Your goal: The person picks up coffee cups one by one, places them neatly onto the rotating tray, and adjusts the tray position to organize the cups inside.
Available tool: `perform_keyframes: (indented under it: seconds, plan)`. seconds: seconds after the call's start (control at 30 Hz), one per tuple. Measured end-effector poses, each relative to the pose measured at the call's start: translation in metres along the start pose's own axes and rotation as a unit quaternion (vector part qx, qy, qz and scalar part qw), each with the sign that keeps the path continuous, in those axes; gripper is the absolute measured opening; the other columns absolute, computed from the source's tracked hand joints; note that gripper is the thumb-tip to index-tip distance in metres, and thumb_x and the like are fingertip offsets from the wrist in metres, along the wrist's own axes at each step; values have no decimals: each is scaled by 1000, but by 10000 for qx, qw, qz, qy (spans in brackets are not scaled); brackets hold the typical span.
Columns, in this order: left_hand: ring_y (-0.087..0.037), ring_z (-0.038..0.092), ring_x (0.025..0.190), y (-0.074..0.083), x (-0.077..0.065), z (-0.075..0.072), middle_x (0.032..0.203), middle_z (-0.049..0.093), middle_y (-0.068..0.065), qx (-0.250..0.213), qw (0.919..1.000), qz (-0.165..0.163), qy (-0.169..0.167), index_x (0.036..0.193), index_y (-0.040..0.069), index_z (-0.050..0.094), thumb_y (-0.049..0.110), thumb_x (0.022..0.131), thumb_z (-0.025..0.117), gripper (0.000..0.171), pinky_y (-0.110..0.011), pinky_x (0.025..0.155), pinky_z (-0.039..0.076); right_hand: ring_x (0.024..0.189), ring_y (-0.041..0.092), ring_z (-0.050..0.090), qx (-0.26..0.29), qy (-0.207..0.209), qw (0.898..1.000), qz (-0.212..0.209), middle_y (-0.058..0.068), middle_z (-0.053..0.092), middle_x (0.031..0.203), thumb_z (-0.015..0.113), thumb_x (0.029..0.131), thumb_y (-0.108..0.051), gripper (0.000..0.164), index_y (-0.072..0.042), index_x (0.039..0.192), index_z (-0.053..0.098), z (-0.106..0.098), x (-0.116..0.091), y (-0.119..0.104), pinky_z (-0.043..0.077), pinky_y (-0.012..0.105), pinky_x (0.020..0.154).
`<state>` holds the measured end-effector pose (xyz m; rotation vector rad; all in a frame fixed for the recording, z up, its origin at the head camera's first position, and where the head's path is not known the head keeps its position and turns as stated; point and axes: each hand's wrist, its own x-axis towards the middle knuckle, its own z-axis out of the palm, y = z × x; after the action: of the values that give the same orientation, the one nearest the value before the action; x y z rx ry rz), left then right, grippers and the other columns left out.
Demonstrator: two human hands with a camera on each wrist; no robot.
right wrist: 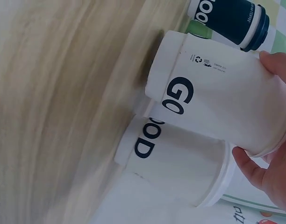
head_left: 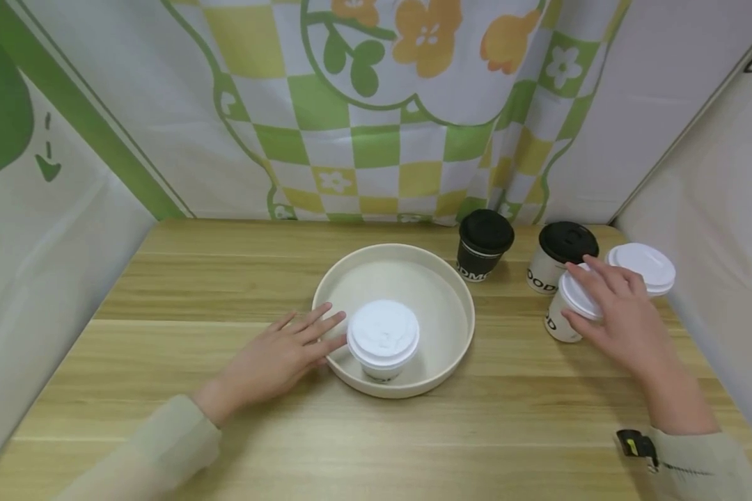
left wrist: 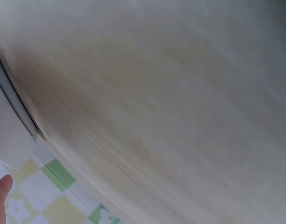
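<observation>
My left hand (head_left: pixel 276 358) lies with spread, fairly straight fingers over the left rim of a round cream tray (head_left: pixel 460 330). Its fingertips come close to a white-lidded paper cup (head_left: pixel 384 332) standing inside the tray; whether they touch it I cannot tell. To the right, my right hand (head_left: pixel 627 323) grips another white-lidded paper cup (head_left: pixel 564 316) around its lid. In the right wrist view, thumb and a finger sit on opposite sides of this upright cup (right wrist: pixel 218 88), its printing facing the camera. The left wrist view shows mostly blurred tabletop and one fingertip (left wrist: pixel 3 189).
Behind the held cup stand a white cup with a black lid (head_left: pixel 567 243) and a white-lidded cup (head_left: pixel 642 268). A black cup (head_left: pixel 482 243) stands by the tray's far right edge. A checked curtain (head_left: pixel 376 146) hangs behind the wooden table (head_left: pixel 182 292).
</observation>
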<state>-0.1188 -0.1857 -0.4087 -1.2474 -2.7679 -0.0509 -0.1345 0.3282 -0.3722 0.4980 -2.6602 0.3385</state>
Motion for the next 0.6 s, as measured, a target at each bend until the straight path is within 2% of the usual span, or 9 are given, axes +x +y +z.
perform_keyframes:
  seconds: [0.2,0.3,0.37,0.47,0.53,0.6]
  plan:
    - [-27,23,154,-10,-2,0,165,25,1,-172,9995,-183,-187,151,28,44,33,103,51,48,-62,117,34,121,55,41,-68,185,9996,-181,22,47,147,82,76,-20,73,-16,143,51,-5,5,-7,43,72,88]
    - [-26,20,155,-14,-2,1,166,21,2,-332,9987,-269,-262,153,30,40,35,106,46,48,-63,118,32,122,54,42,-86,304,9991,-280,21,48,147,79,81,-28,67,-16,142,53,-10,7,-12,45,72,85]
    - [-26,19,155,-16,-2,1,167,21,2,-394,9985,-285,-246,154,30,37,36,106,44,49,-63,118,31,121,53,42,-48,438,9983,-379,20,49,146,69,90,-47,61,-16,140,54,-13,8,-16,46,71,85]
    - [-27,21,154,-18,-2,1,166,23,0,-369,9990,-230,-140,155,32,34,40,105,44,51,-64,117,32,121,53,43,14,630,9966,-532,20,50,145,45,94,-69,71,-16,140,55,-18,11,-23,45,70,87]
    - [-28,23,153,-20,-2,0,166,25,-1,-342,9992,-180,-76,156,32,31,42,105,45,54,-65,117,31,121,53,43,66,736,9952,-636,20,50,144,34,93,-75,79,-15,139,56,-21,14,-29,43,69,89]
    - [-29,24,153,-22,-3,0,165,25,-2,-324,9994,-144,-41,156,33,29,44,104,46,56,-65,118,29,121,53,43,121,810,9940,-731,19,51,144,35,94,-74,77,-16,139,57,-24,17,-35,42,68,91]
